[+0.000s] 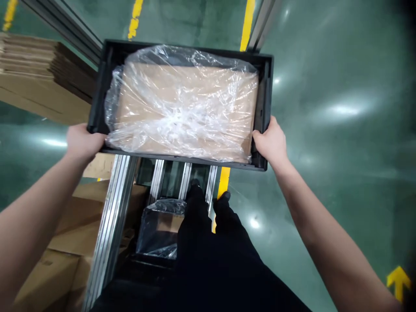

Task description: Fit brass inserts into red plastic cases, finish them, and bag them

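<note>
I hold a black plastic crate [267, 86] out in front of me, above a metal rail frame. Inside it lies a brown cardboard sheet under a crumpled clear plastic bag [182, 108]. My left hand [82, 141] is closed on the crate's near left corner. My right hand [271, 143] grips the near right corner, with the thumb over the rim. The fingers under the crate are hidden.
An aluminium rail frame [110, 225] runs below the crate. A second black crate with plastic [159, 229] sits low by my dark-trousered legs [208, 242]. Flattened cardboard stacks [39, 73] lie at the left, cartons [65, 247] at lower left. The green floor has yellow lines [247, 21].
</note>
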A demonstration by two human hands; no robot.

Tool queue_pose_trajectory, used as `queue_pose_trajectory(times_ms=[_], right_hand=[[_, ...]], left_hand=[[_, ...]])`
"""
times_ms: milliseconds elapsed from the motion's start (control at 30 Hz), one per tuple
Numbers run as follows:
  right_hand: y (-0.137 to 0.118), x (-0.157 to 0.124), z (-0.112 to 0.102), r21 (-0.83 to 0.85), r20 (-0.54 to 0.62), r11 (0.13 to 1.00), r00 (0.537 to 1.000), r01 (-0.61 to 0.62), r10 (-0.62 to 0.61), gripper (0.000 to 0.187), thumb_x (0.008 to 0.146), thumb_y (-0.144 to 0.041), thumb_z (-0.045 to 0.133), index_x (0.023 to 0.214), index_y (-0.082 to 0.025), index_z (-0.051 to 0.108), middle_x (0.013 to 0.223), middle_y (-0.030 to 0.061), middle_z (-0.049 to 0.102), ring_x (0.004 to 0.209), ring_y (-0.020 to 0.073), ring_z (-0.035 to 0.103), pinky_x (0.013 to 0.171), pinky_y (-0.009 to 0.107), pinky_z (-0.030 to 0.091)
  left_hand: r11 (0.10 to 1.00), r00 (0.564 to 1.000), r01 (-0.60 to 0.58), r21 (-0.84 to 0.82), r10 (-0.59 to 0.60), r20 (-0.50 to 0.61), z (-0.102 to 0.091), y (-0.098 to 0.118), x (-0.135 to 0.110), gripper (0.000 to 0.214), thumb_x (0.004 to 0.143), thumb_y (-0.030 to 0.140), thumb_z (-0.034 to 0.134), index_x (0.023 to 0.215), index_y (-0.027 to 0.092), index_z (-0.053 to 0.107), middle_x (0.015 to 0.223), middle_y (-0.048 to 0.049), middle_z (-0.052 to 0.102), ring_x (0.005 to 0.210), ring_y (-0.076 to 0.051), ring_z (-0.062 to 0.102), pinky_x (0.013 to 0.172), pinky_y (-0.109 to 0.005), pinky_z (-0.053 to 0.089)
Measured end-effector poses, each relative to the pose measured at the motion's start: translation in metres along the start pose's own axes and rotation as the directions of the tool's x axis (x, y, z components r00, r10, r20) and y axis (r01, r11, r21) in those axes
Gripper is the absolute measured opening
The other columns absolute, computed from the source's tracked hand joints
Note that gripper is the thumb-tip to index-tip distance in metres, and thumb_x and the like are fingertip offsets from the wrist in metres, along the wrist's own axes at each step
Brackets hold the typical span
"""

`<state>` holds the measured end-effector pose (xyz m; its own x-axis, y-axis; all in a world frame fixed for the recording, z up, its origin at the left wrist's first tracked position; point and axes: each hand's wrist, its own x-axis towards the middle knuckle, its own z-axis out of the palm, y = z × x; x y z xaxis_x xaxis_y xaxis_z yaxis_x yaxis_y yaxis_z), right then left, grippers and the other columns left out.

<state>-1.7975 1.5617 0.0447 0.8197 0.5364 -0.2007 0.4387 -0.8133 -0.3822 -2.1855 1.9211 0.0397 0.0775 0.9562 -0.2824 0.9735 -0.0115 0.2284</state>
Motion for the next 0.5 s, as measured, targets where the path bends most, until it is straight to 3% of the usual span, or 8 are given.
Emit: queue_pose_trajectory(times_ms=[100,167,333,500], right_hand=[[-0.002,-0.001,-0.003,0.014,0.018,1.0,1.0,-0.017,0.017,0.056,0.085,-0.029,0.055,0.139,-0.017,0.05,0.109,0.017,0.074,0.094,0.0354,0.069,0.08,0.047,0.053],[-0.002,-0.002,-0.005,0.021,0.04,0.999,0.999,-0.033,0.033,0.057,0.085,-0.029,0.055,0.141,-0.017,0.048,0.109,0.0182,0.074,0.093,0.0367,0.07,0.08,0.049,0.054],[-0.003,0.002,-0.003,0.035,0.046,0.998,0.998,-0.046,0.044,0.058,0.086,-0.026,0.053,0.142,-0.014,0.047,0.103,0.0193,0.074,0.093,0.0376,0.071,0.08,0.05,0.054],[-0.005,0.011,-0.005,0.05,0.062,0.998,0.998,-0.025,0.022,0.061,0.085,-0.022,0.051,0.143,-0.007,0.045,0.098,0.0206,0.074,0.09,0.0378,0.071,0.08,0.049,0.053]], left_hand=[[0.999,0.999,-0.018,0.049,0.02,-0.05,-0.002,0.001,-0.005,0.062,0.058,0.023,0.074,0.117,0.008,0.063,0.111,-0.0114,0.067,0.1,-0.026,0.062,0.096,-0.039,0.051],[0.996,0.999,-0.001,0.085,0.004,-0.039,-0.003,0.003,-0.009,0.071,0.056,0.023,0.078,0.123,0.008,0.06,0.118,-0.0163,0.067,0.105,-0.03,0.063,0.097,-0.044,0.051],[0.979,0.989,0.134,0.153,-0.123,-0.078,0.002,0.013,-0.011,0.052,0.059,0.029,0.073,0.106,0.008,0.069,0.095,-0.0174,0.07,0.088,-0.036,0.068,0.082,-0.052,0.057],[0.966,0.977,0.187,0.177,-0.165,-0.135,0.004,0.022,-0.007,0.058,0.052,0.026,0.072,0.108,0.01,0.071,0.081,-0.0084,0.065,0.077,-0.028,0.064,0.08,-0.047,0.057]])
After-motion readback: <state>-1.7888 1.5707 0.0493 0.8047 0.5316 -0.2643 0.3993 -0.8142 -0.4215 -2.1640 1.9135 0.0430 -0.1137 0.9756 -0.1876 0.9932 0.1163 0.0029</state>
